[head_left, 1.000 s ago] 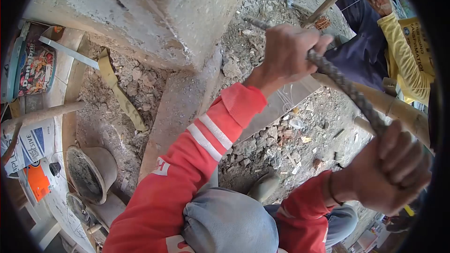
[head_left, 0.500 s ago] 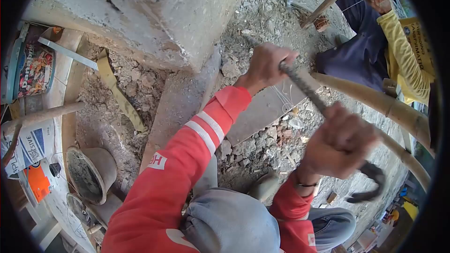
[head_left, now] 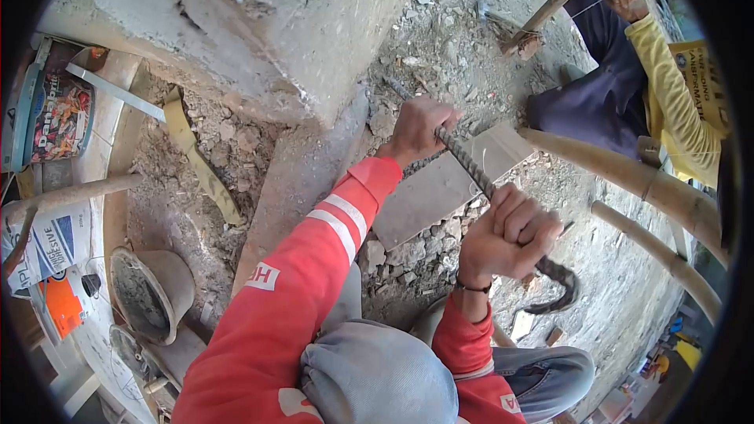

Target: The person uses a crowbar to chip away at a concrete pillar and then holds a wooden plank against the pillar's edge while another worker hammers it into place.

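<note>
A dark ribbed steel bar (head_left: 469, 163) with a hooked lower end slants across the middle. My left hand (head_left: 425, 129) is wrapped round its upper part, and the bar's far end lies over the rubble near the concrete block's corner. Lower down, my right hand (head_left: 509, 237) grips the same bar just above the hook. Beneath the bar, a flat grey board (head_left: 428, 196) rests on broken stones (head_left: 412, 255). Both my sleeves are red.
A person in a yellow sleeve (head_left: 671, 82) sits at upper right beside bamboo poles (head_left: 628, 169). The concrete block (head_left: 259, 31) stands at upper left. Leftward are a mortar bucket (head_left: 153, 294), a yellowish strip (head_left: 196, 157) and a labelled tub (head_left: 61, 110).
Both my hands and the bar have moved left, with my right hand also lower. More of the grey board shows. The other person's hand has shifted slightly.
</note>
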A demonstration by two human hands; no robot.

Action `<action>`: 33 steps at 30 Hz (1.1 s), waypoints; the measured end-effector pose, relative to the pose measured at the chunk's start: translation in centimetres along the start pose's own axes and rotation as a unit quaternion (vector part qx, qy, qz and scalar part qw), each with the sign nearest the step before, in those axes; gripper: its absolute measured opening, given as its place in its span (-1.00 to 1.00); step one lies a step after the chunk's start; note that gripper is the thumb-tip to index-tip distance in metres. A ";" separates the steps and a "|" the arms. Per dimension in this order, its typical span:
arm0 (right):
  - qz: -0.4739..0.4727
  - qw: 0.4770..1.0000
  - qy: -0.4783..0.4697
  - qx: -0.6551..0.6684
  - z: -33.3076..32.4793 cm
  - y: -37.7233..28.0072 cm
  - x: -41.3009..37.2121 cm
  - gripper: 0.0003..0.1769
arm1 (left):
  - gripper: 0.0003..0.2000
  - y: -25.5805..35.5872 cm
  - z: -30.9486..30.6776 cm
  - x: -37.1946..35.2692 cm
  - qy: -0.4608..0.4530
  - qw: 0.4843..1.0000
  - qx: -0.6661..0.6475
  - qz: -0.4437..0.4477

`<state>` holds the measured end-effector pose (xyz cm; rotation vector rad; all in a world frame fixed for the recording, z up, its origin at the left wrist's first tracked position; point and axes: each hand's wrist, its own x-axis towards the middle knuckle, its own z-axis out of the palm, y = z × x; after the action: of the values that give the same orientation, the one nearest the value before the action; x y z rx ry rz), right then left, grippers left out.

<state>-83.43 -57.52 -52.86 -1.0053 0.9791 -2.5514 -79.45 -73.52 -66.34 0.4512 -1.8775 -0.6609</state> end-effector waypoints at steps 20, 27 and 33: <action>0.095 0.994 -0.047 0.039 2.4 -3.6 9.1 -0.55 | -0.71 4.6 0.2 2.0 0.018 0.993 0.037 -0.113; -0.047 0.992 -0.054 -0.104 5.7 -13.1 17.2 -0.60 | -0.49 11.6 -1.8 12.6 0.069 0.995 0.015 -0.071; 0.051 0.992 -0.114 0.022 6.1 4.3 7.9 -0.56 | -0.70 -0.1 -2.4 5.0 0.056 0.992 0.046 -0.108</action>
<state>-85.32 -67.23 -48.31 -1.1717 0.8832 -2.3031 -79.10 -77.04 -62.10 0.7440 -1.7724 -0.6799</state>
